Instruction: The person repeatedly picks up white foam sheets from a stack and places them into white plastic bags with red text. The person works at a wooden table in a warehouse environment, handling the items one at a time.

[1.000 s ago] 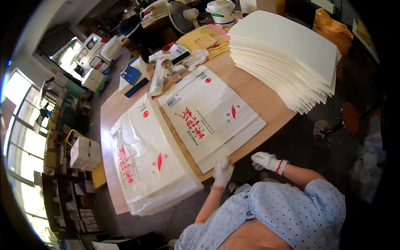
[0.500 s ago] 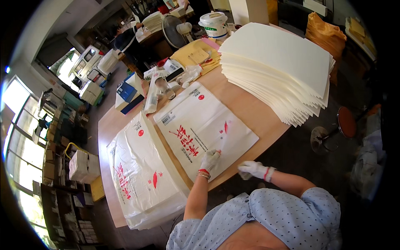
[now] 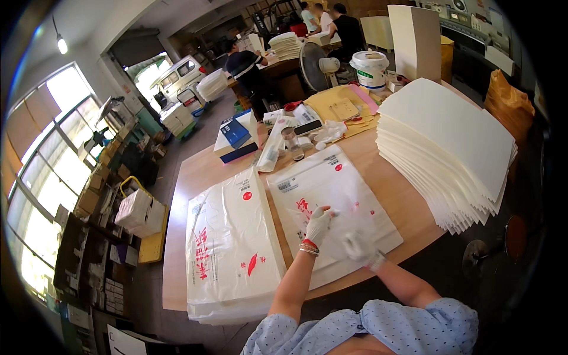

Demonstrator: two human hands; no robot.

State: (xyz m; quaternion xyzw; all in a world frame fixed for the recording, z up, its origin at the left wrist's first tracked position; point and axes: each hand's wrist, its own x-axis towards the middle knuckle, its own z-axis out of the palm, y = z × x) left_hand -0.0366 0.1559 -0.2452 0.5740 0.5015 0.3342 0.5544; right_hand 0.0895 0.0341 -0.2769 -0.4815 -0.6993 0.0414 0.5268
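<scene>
A flat white plastic bag (image 3: pixel 331 171) with red and black print lies on the table in front of me. My left hand (image 3: pixel 319 226), in a white glove with bare fingertips, is over its middle. Its fingers are drawn together on the bag's thin film, which looks creased there. Over the bag's near right part is my right hand (image 3: pixel 362 248), also gloved and smeared by motion, so its fingers cannot be made out. To the left lies a stack of similar printed plastic bags (image 3: pixel 228 248). At the right stands a tall fanned stack of white paper sheets (image 3: pixel 444 136).
Beyond the bag are a glass jar (image 3: pixel 292 145), a blue-and-white box (image 3: pixel 236 133), yellow envelopes (image 3: pixel 337 100) and a white bucket (image 3: pixel 370 70). A fan (image 3: pixel 312 66) stands behind the wooden table (image 3: pixel 177 236). A round stool (image 3: pixel 515 238) is at the right. Several people work farther back.
My right hand has moved from beside the table's near edge to over the bag. My left hand has moved slightly up the bag. The head view has shifted, showing more of the room.
</scene>
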